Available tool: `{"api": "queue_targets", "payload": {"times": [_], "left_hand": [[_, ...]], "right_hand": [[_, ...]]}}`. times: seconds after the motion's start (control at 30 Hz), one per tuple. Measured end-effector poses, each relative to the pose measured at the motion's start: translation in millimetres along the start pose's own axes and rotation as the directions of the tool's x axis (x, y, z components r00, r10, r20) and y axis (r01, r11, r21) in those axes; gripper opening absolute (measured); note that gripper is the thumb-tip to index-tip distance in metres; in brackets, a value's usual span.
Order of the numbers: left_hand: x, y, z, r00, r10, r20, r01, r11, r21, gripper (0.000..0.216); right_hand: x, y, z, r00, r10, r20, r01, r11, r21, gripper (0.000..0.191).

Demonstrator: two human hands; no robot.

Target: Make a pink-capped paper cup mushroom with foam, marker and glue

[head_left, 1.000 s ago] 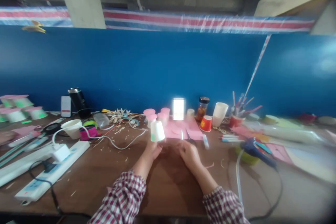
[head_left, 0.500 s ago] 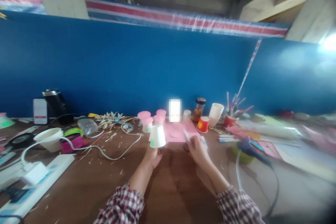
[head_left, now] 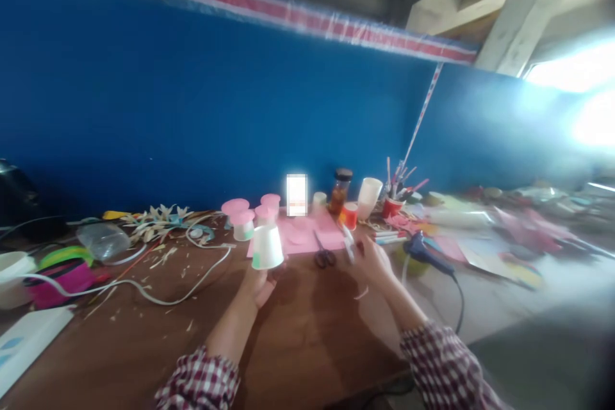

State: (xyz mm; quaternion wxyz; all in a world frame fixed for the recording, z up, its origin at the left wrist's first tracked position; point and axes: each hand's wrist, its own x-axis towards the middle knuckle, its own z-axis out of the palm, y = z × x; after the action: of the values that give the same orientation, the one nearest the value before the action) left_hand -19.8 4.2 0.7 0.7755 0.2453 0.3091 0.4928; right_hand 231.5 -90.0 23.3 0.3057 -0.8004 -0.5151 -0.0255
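Note:
An upside-down white paper cup point(head_left: 268, 247) with a green patch low on its left side is in my left hand point(head_left: 262, 282). The fingers close on it from below, partly hidden by the cup. My right hand point(head_left: 373, 262) is blurred and closed on a slim white stick-like thing point(head_left: 348, 240), whose exact kind I cannot make out. Dark scissors point(head_left: 325, 256) lie on the table left of my right hand. Beyond the cup is pink paper point(head_left: 331, 230). Cups topped with pink paper discs point(head_left: 236, 207) stand just left of it.
Behind stand a bright blurred-out panel point(head_left: 296, 195), a dark-lidded jar point(head_left: 340, 189), a red cup point(head_left: 350, 215) and a tall white cup point(head_left: 369, 197). A blue glue gun point(head_left: 427, 253) lies at right. A white cable point(head_left: 177, 300) and a power strip point(head_left: 33, 339) are at left.
The view has swung to the right. My right hand has moved right with the white thing, uncovering the scissors. My left hand still holds the cup.

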Motion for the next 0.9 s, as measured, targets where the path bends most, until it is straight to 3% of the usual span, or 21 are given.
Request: {"api": "queue_targets", "payload": {"times": [0.13,0.2,0.27,0.37,0.47,0.53,0.63,0.7,0.8,0.9], "left_hand": [[2.0,-0.3,0.1,0.999,0.043,-0.029,-0.042,0.999,0.035,0.025],[5.3,-1.6,-4.0,0.990,0.144,-0.012,-0.141,0.982,0.124,0.026],[8.5,-2.9,-9.8,0.954,0.298,0.001,-0.283,0.904,0.321,0.026],[9.9,-4.1,-17.5,0.852,0.521,0.054,-0.398,0.577,0.713,0.025],[5.7,-4.8,-20.3,0.798,0.566,0.208,-0.410,0.257,0.875,0.020],[1.2,-4.6,-20.0,0.818,0.500,0.283,-0.370,0.082,0.926,0.016],[-4.6,-2.4,-19.2,0.883,0.386,0.268,-0.221,-0.162,0.962,0.018],[-6.6,-0.3,-19.4,0.887,0.361,0.286,-0.190,-0.278,0.941,0.019],[-8.1,1.2,-20.1,0.849,0.370,0.377,-0.212,-0.415,0.885,0.018],[-11.2,-0.3,-19.2,0.836,0.383,0.392,-0.186,-0.475,0.860,0.020]], "right_hand": [[-13.3,17.6,-13.0,0.999,0.005,-0.040,-0.002,0.999,0.055,0.020],[-23.4,23.2,-18.5,0.998,0.009,-0.068,-0.004,0.998,0.067,0.022],[-34.0,26.4,-23.6,0.996,0.008,-0.084,-0.002,0.997,0.073,0.022],[-47.7,26.5,-30.3,0.999,0.003,-0.045,0.001,0.997,0.077,0.018],[-55.7,22.7,-35.6,0.998,0.009,0.055,-0.012,0.999,0.047,0.013],[-57.9,19.7,-38.0,0.993,-0.002,0.121,0.002,1.000,0.000,0.009],[-58.7,16.9,-39.2,0.980,-0.050,0.193,0.060,0.997,-0.048,0.006],[-59.1,16.6,-38.4,0.972,-0.084,0.218,0.096,0.994,-0.045,0.006],[-61.3,17.5,-35.8,0.968,-0.111,0.225,0.118,0.993,-0.020,0.007],[-67.0,17.4,-32.3,0.970,-0.121,0.212,0.112,0.992,0.052,0.010]]}}
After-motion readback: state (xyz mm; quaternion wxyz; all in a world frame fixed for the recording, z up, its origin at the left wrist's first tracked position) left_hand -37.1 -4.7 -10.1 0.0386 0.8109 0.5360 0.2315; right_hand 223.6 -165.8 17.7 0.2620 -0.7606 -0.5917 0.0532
